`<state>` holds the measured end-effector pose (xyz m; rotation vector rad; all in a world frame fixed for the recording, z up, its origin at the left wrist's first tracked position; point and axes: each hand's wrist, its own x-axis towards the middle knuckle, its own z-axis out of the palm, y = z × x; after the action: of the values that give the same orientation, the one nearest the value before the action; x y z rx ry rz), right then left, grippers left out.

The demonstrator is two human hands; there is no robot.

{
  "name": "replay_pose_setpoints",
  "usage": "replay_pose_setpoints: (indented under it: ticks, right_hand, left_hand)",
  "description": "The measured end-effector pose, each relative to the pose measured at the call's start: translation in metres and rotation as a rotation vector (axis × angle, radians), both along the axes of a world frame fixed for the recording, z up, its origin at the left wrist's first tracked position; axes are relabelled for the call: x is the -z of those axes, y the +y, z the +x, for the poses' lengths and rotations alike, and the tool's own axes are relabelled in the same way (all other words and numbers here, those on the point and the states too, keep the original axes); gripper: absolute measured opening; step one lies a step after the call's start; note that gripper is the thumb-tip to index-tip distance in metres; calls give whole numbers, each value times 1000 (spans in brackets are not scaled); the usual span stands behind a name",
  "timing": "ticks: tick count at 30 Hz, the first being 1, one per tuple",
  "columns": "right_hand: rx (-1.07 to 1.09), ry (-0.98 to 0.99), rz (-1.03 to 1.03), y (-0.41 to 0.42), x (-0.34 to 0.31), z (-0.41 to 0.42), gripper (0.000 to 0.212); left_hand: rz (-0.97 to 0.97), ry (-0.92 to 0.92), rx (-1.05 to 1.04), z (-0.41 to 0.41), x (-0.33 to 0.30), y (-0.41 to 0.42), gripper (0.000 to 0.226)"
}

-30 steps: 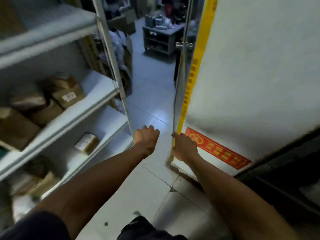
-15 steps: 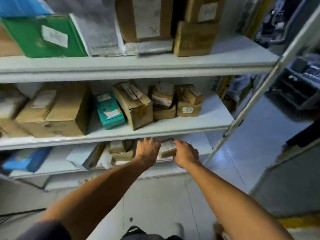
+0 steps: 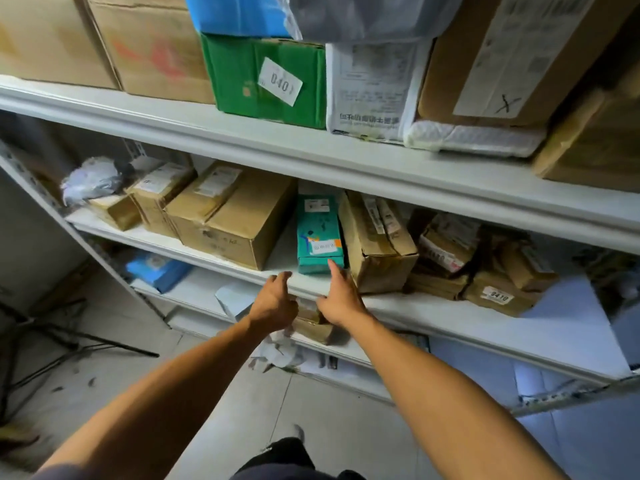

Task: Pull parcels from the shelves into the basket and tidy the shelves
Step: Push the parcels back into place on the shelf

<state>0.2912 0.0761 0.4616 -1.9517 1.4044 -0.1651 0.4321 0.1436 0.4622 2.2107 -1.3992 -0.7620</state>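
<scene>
Right hand point(image 3: 337, 301): index finger straight, its tip touching the lower front of the teal parcel point(image 3: 318, 233); thumb held out to the side, the other fingers hidden behind the hand, nothing pinched. Left hand point(image 3: 277, 299): fingers loosely curled and holding nothing, tips at the front lip of the middle shelf point(image 3: 450, 311). The teal parcel stands just beyond the right fingertip, wedged between a large carton point(image 3: 239, 220) beyond the left fingers and a taped box point(image 3: 377, 244) right of the right hand. Further right of that hand lie small stacked parcels, one labelled box point(image 3: 498, 292) nearest the shelf edge. Above the fingers the top shelf carries a green box point(image 3: 266, 77). No basket is in view. Judged step: reach for the teal parcel. To do it well, bring thumb and fingers round its narrow sides, draw it straight out so its neighbours stay put, and support the base with the left hand.
</scene>
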Motion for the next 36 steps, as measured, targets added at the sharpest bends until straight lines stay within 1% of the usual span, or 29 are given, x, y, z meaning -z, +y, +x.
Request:
replay_pose_setpoints:
  ticks: [4, 6, 8, 10, 11, 14, 16, 17, 18, 20, 23, 25, 27, 29, 31, 34, 36]
  right_hand:
    - [106, -49, 83, -39, 8, 35, 110]
    - [179, -93, 110, -56, 15, 45, 119]
    - [234, -104, 136, -65, 16, 52, 120]
    - [242, -75, 157, -67, 10, 55, 115]
    - [246, -51, 165, -67, 11, 56, 113]
    - [277, 55, 161, -57, 13, 54, 107]
    - [274, 129, 143, -46, 19, 51, 107]
    - [267, 136, 147, -39, 22, 49, 105]
    - [262, 122, 149, -32, 26, 47, 99]
    - [278, 68, 116, -19, 31, 39, 79]
    - [311, -5, 84, 1, 31, 22, 53]
    - [304, -44, 89, 20, 31, 10, 43]
    - [296, -65, 81, 42, 32, -2, 39]
    - [293, -72, 56, 64, 32, -12, 37]
    - [302, -79, 36, 87, 31, -22, 35]
    - [328, -109, 57, 126, 33, -38, 38]
    - [383, -159, 105, 155, 39, -54, 39]
  left_hand:
    - [46, 140, -13, 34, 7, -40, 92]
    - [49, 240, -4, 48, 10, -61, 100]
    - [48, 368, 3, 57, 13, -79, 104]
    - [35, 463, 26, 60, 16, -90, 102]
    - [21, 480, 26, 60, 19, -93, 99]
    - [-61, 430, -34, 60, 24, -94, 93]
    - [-42, 381, -45, 61, 29, -90, 101]
    - [-3, 385, -41, 63, 31, -86, 106]
    - [23, 396, -28, 66, 34, -82, 108]
    - [49, 417, 11, 72, 41, -73, 106]
    - [56, 533, 63, 81, 49, -57, 94]
    - [80, 610, 113, 82, 52, -41, 86]
    - [102, 643, 146, 78, 50, -20, 86]
    - [87, 647, 165, 74, 48, -1, 91]
    - [83, 637, 211, 67, 48, 18, 102]
    - [116, 629, 339, 56, 51, 46, 127]
    - [128, 614, 430, 44, 55, 64, 133]
